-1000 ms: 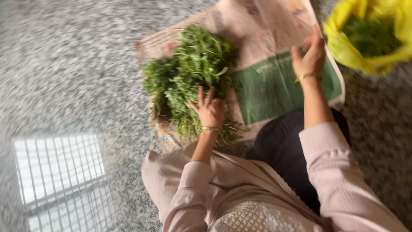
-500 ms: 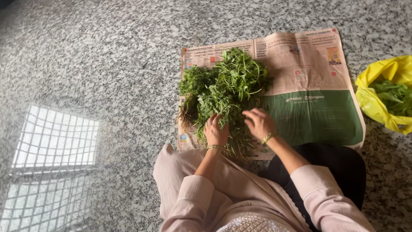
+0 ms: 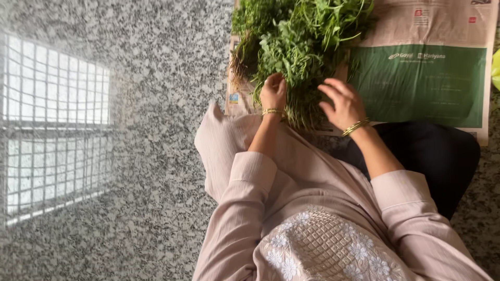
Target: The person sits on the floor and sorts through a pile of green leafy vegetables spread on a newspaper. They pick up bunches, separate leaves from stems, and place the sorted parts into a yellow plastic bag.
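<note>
Left hand (image 3: 273, 92) closes its grip on the leafy greens (image 3: 302, 41); right hand (image 3: 341, 104) hovers open-fingered over the newspaper (image 3: 432, 83).

We seem to be in a home, seated on the floor rather than at any counter. The polished speckled granite floor (image 3: 156, 78) is the domestic kind, and at nine o'clock it mirrors a barred window (image 3: 52, 125), so daylight comes from close by. At one o'clock a spread newspaper (image 3: 427, 83) serves as a mat for a heap of leafy green herbs (image 3: 302, 36), typical household kitchen work.
</note>
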